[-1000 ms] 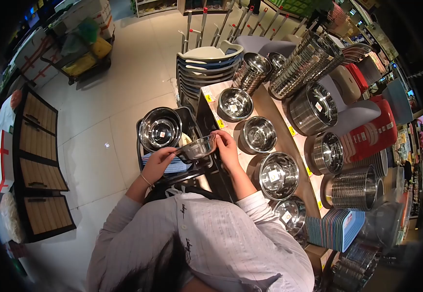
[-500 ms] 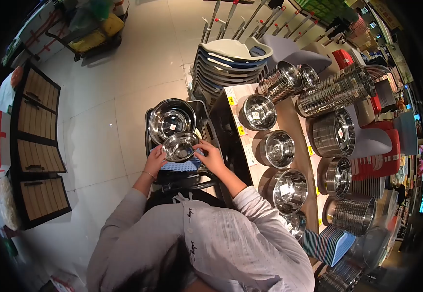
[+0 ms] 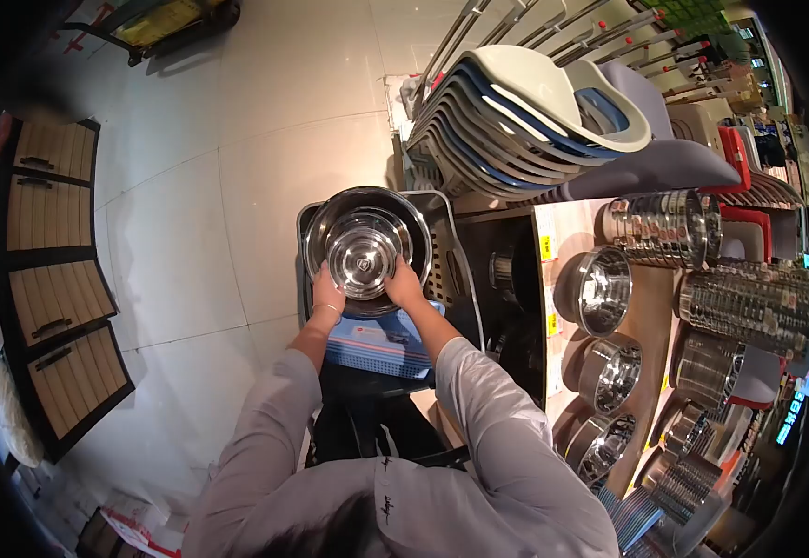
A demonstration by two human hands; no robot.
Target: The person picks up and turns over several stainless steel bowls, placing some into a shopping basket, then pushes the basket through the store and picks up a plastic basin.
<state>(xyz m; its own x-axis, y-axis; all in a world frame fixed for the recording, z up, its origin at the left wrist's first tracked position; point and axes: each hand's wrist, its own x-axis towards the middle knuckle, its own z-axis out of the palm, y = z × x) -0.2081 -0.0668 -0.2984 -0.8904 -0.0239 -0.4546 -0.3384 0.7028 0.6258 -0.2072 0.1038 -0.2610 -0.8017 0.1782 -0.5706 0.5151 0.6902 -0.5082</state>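
Note:
A small stainless steel bowl (image 3: 364,258) is held between my two hands, over or within a wider steel basin (image 3: 416,216). My left hand (image 3: 326,290) is closed on the bowl's near left edge. On the near right edge, the fingers of my right hand (image 3: 403,282) grip it too. A small round mark shows at the bowl's centre. The wide basin sits in a dark shopping basket (image 3: 460,279). Nearer my body, a blue plastic basket (image 3: 378,352) with a label lies in the same shopping basket.
Right of the shopping basket, a shelf (image 3: 553,363) carries steel bowls (image 3: 606,290) and stacked steel pots (image 3: 749,307). A stack of plastic stools (image 3: 516,121) stands beyond it. Wood-fronted cabinets (image 3: 51,219) line the left, and a trolley (image 3: 181,26) is on the tiled floor.
Both hands have carried the small bowl forward from above the blue basket to the wide basin. The view has shifted, bringing the stools and shelf closer.

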